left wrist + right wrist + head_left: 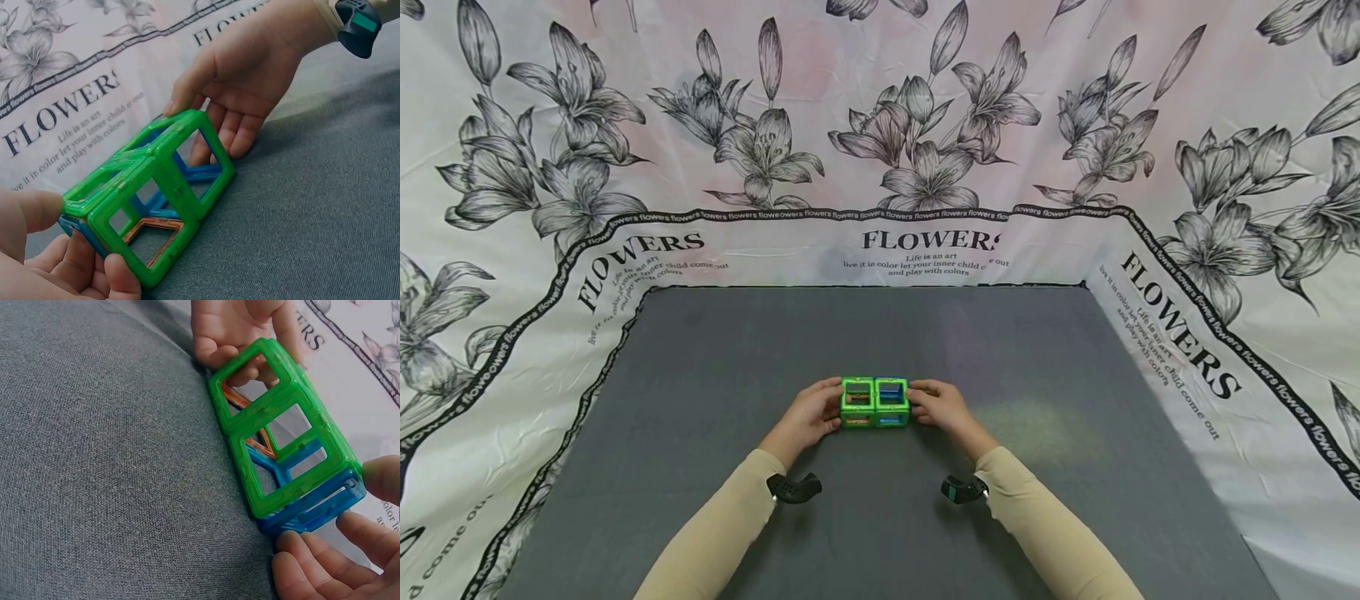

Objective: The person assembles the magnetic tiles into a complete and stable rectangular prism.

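A two-cell box of magnetic tiles, joined side by side, rests on the grey cloth between both hands. Open square frames make it up: green on its top and front, with blue pieces at the ends. An orange frame shows inside the left cell. My left hand holds the left end, fingertips at the upper edge and thumb at the near lower corner. At the opposite end, my right hand grips around the blue end frame, its fingertips spread along the edges.
Grey cloth covers the table. Behind it and along both sides rises a white floral sheet printed with "FLOWERS". A dark band sits on the left wrist, another band on the right.
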Available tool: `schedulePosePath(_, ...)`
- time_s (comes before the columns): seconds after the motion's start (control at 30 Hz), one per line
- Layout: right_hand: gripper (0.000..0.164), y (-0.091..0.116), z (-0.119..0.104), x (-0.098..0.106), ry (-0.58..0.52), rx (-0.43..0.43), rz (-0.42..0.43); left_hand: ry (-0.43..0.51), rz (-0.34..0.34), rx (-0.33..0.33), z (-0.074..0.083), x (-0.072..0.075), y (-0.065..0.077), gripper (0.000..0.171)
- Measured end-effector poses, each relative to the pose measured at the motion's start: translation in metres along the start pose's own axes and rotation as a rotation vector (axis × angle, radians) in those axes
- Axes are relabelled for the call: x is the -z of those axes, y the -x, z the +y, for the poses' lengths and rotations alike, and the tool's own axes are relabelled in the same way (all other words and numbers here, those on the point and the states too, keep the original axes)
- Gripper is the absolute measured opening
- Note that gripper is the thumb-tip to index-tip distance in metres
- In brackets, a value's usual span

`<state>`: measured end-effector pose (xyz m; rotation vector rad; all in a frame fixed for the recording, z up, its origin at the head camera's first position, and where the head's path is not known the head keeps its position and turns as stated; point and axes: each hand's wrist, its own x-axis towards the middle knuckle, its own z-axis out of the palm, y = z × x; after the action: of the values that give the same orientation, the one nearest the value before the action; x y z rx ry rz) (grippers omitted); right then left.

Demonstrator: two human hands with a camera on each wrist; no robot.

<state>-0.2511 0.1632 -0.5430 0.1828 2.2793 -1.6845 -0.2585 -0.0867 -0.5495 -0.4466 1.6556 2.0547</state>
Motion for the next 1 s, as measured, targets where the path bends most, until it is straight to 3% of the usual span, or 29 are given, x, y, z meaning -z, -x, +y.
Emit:
schedulePosePath(0.2,0.045,0.0,-0.001,0.0,0.016,-0.007,-0.008,0.061,0.002,0.013,-0.001,0.002,-0.001,0.048)
schedulePosePath(0.57,0.045,0.001,-0.003,-0.001,0.016,-0.017,0.005,0.053,0.059,-0.065,-0.005,-0.003,0.004,0.044)
schedulePosePath(0.83,0.044,0.0,-0.002,0.0,-0.002,-0.021,0.008,-0.017,0.237,-0.183,-0.018,-0.01,0.017,0.031)
schedulePosePath(1.0,0.044,0.0,0.001,0.0,0.012,-0.017,0.019,-0.037,0.286,-0.22,-0.021,-0.013,0.02,0.025)
